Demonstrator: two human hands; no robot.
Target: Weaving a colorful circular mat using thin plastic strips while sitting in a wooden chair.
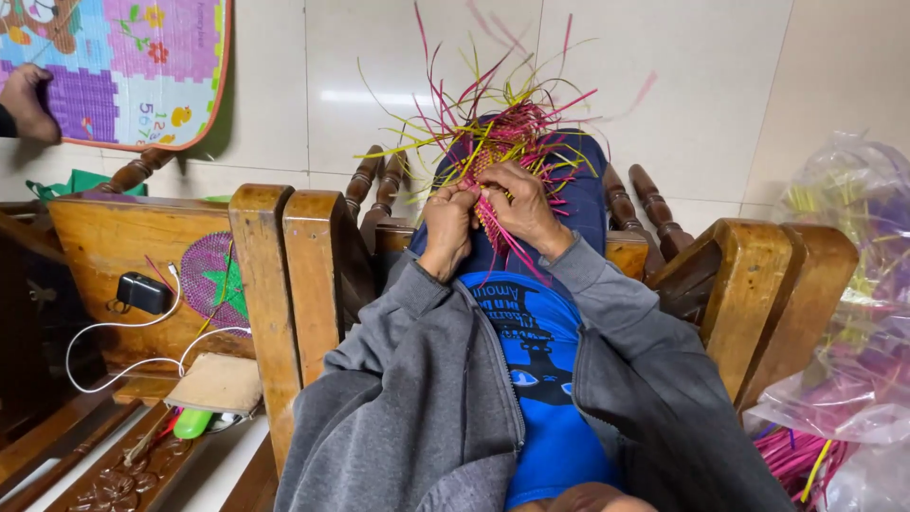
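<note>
Left hand point(447, 226) and right hand point(520, 209) meet over the lap, knuckles up, fingers curled and pinching strands of a small woven piece point(500, 150) of pink and yellow-green strips. The piece sits just above and between the two hands, touching both; its loose strip ends fan outward and upward against the pale tiled floor point(711, 104), and a few pink strands trail down past the right wrist. Both forearms wear grey jacket sleeves point(417, 379) over a blue printed shirt point(542, 360). The person sits in a wooden armchair whose armrests point(284, 284) flank the body on either side.

To the left, a wooden side table point(114, 246) carries a finished round woven mat point(216, 280), purple with a green star, a black charger block point(142, 292) with a white cable point(114, 341), and a flat brown card point(220, 382). At the right edge, a clear plastic bag point(844, 313) holds bundled pink and yellow strips. At upper left lies a multicoloured foam play mat point(133, 66) with an orange border; another person's hand point(27, 104) rests on its edge.
</note>
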